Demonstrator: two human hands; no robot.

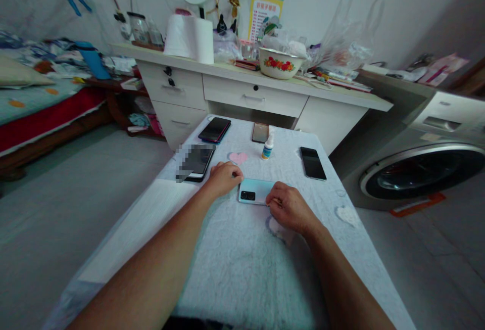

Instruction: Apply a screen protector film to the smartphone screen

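"Where's the pale blue phone (262, 188)?"

"Mid-table, lying back up, its long sides roughly in line with the far edge of the table (235, 269). The back is smooth and glossy, a rounded rectangle with a dark camera block (248, 195) at the left end."

"And the left hand (224, 177)?"

"Curled, thumb and forefinger close together at the phone's upper left corner. Whether they pinch it, I can't tell."

"The right hand (286, 206)?"

"Fingers bent and bunched over the right end — how firmly they grip is hidden."

"What's the surface like?"

"Soft-looking, rumpled cloth, pale grey-blue, with a pink heart (238, 157) beyond the left hand."

"Anything else on it?"

"A small white plastic bottle (267, 149), round, upright, towards the far edge. Just behind it, a brown-rimmed phone (260, 132). A dark glassy phone (214, 129) sits at the far left corner, a partly pixelated phone (202, 160) along the left edge, and a flat black phone (313, 163) near the right edge."
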